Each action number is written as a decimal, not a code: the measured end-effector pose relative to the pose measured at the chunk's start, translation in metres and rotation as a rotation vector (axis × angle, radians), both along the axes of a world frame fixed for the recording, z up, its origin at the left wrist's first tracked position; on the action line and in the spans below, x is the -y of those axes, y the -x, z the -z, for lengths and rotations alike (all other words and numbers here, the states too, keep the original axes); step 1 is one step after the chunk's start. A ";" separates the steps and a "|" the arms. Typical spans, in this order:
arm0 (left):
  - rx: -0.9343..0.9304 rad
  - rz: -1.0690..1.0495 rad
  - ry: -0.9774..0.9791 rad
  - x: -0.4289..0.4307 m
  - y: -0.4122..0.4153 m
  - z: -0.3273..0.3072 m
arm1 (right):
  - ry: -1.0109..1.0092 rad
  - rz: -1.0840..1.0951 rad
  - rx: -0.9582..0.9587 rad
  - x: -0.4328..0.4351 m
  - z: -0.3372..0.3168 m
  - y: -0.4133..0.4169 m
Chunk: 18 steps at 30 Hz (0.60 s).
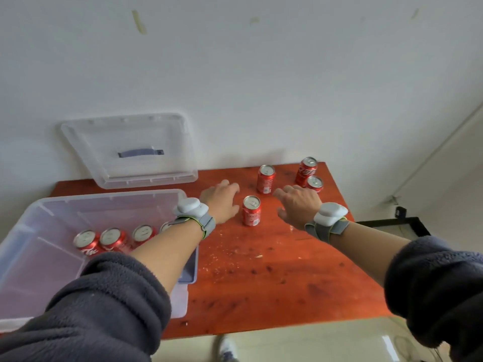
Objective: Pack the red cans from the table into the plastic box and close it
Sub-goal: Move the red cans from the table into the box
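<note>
Several red cans stand upright on the red wooden table: a near can, one behind it, and two at the back right. My left hand hovers open just left of the near can. Just right of that can my right hand is also open, in front of the back right pair. The clear plastic box sits at the table's left, with several cans in a row inside, partly hidden by my left forearm.
The box's clear lid, with a grey handle, leans against the white wall behind the box. The table's right edge drops to the floor, where a black frame stands. My shoe shows below the table's front edge.
</note>
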<state>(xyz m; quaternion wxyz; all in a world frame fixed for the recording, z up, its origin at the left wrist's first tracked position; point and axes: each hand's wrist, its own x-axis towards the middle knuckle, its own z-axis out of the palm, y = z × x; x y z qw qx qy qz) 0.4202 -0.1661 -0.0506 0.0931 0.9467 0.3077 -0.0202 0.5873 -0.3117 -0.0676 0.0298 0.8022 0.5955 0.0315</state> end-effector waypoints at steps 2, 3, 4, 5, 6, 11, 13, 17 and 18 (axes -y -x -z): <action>-0.057 0.033 0.024 0.005 -0.020 0.009 | 0.024 0.090 -0.023 0.008 0.010 -0.026; -0.079 0.048 0.034 0.005 -0.031 0.014 | 0.033 0.140 -0.035 0.011 0.015 -0.039; -0.099 0.055 0.046 0.004 -0.041 0.019 | 0.042 0.179 -0.046 0.013 0.021 -0.052; -0.117 0.063 0.060 0.002 -0.051 0.025 | 0.049 0.213 -0.057 0.014 0.027 -0.064; -0.137 0.073 0.076 -0.001 -0.061 0.033 | 0.052 0.246 -0.068 0.014 0.034 -0.077; -0.272 0.133 0.125 -0.026 -0.107 0.070 | 0.048 0.389 -0.092 -0.002 0.066 -0.138; -0.333 0.169 0.135 -0.035 -0.119 0.085 | 0.072 0.434 -0.119 -0.013 0.077 -0.156; -0.439 0.231 0.183 -0.048 -0.134 0.107 | 0.150 0.528 -0.212 -0.038 0.091 -0.176; -0.458 0.244 0.204 -0.052 -0.137 0.112 | 0.170 0.547 -0.231 -0.045 0.095 -0.180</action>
